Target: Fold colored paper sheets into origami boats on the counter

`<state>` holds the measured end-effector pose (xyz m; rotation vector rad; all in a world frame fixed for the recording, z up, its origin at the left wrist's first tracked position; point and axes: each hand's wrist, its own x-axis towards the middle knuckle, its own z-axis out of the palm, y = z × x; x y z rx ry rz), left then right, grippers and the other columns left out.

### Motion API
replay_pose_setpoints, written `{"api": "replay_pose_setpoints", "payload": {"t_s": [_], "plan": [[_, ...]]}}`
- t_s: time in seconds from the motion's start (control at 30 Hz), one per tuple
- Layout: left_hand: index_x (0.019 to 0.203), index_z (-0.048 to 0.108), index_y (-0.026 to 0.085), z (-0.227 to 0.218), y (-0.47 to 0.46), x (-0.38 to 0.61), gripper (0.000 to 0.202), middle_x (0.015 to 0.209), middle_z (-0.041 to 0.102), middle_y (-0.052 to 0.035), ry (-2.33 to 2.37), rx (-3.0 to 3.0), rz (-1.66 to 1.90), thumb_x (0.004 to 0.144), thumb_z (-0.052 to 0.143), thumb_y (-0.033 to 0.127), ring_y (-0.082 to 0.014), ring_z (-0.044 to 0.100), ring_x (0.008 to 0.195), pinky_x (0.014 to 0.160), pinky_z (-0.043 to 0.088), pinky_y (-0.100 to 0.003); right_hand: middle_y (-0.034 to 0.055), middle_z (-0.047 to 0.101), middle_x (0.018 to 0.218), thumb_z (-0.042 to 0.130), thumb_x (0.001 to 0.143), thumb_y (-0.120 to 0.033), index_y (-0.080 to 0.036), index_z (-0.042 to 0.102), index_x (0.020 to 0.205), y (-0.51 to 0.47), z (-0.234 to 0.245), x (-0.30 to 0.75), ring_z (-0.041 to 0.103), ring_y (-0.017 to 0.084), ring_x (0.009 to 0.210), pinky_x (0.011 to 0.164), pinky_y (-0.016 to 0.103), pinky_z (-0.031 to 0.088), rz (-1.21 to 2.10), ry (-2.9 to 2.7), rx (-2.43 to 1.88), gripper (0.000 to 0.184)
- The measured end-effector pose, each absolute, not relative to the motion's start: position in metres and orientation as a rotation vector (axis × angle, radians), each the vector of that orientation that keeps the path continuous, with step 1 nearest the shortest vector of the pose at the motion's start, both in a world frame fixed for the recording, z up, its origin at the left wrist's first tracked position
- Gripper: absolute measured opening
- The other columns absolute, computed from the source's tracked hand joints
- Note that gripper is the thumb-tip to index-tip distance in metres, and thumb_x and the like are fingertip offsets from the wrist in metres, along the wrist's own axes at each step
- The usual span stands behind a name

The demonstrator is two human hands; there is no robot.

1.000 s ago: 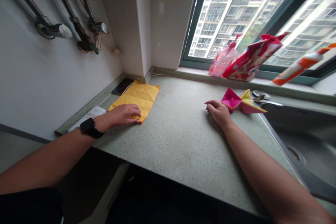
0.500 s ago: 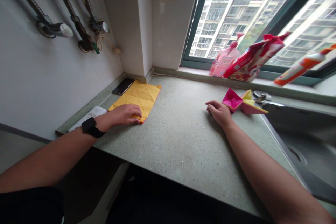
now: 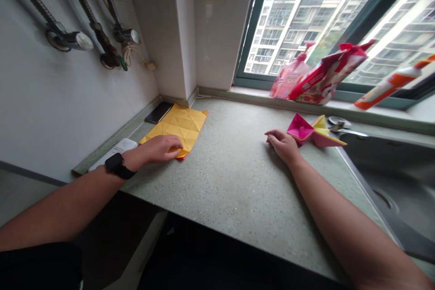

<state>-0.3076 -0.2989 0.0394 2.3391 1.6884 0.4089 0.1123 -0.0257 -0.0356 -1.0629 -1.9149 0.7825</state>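
A sheet of creased yellow origami paper (image 3: 183,123) lies on the left part of the counter, with red edges of paper showing under its near corner. My left hand (image 3: 167,148) pinches that near corner, which is slightly lifted off the red layer. A black watch (image 3: 116,163) is on the left wrist. My right hand (image 3: 282,145) rests on the counter, its fingers loosely curled, and nothing shows in them. Just beyond it stands a folded pink paper piece (image 3: 299,128), beside a yellow and pink folded piece (image 3: 324,133).
A black phone (image 3: 159,112) and a white box-like device (image 3: 124,146) lie along the left wall. A steel sink (image 3: 390,181) borders the counter (image 3: 231,190) on the right. On the sill stand a pink pump bottle (image 3: 288,77), a red bag (image 3: 329,77) and an orange bottle (image 3: 387,88).
The near corner of the yellow paper has been lifted a little by my left hand, showing more red beneath. My right hand has stayed in place.
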Motion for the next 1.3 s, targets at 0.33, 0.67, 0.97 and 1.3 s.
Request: {"api": "replay_pose_setpoints", "payload": {"t_s": [0.33,0.67,0.97,1.3], "plan": [[0.088,0.067,0.022,0.038,-0.302,-0.294,0.019,0.096,0.076,-0.0063,2.057,2.255,0.51,0.099,0.056,0.032,-0.0233,0.07,0.09,0.08,0.05,-0.033,0.004,0.073,0.074,0.06,0.086,-0.048,-0.022,0.077,0.093,-0.022,-0.041,0.113,0.066,0.021,0.069,0.071,0.036,0.052,0.718,-1.971,-1.05,0.032],[0.11,0.067,0.021,0.115,-0.278,-0.293,0.028,0.098,0.08,-0.0071,2.552,2.148,1.069,0.108,0.052,0.045,-0.0214,0.073,0.084,0.076,0.054,-0.031,0.0041,0.075,0.074,0.058,0.089,-0.046,-0.023,0.078,0.094,-0.025,-0.038,0.108,0.067,0.022,0.069,0.069,0.034,0.05,0.676,-2.028,-1.052,0.031],[0.108,0.067,0.019,0.108,-0.219,-0.179,0.024,0.103,0.078,-0.0072,1.794,2.762,1.123,0.114,0.051,0.035,-0.0202,0.073,0.093,0.083,0.054,-0.032,0.0031,0.078,0.083,0.051,0.099,-0.065,-0.024,0.073,0.102,-0.043,-0.024,0.101,0.068,0.02,0.072,0.07,0.031,0.05,0.81,-1.995,-0.988,0.046],[0.096,0.067,0.019,0.039,-0.204,-0.059,0.029,0.091,0.072,-0.0049,1.421,2.88,0.702,0.115,0.049,0.031,-0.0185,0.066,0.077,0.064,0.044,-0.03,0.0003,0.076,0.081,0.07,0.09,-0.043,-0.022,0.067,0.118,-0.033,-0.025,0.105,0.072,0.021,0.075,0.071,0.031,0.052,0.823,-1.874,-1.214,0.035]]}}
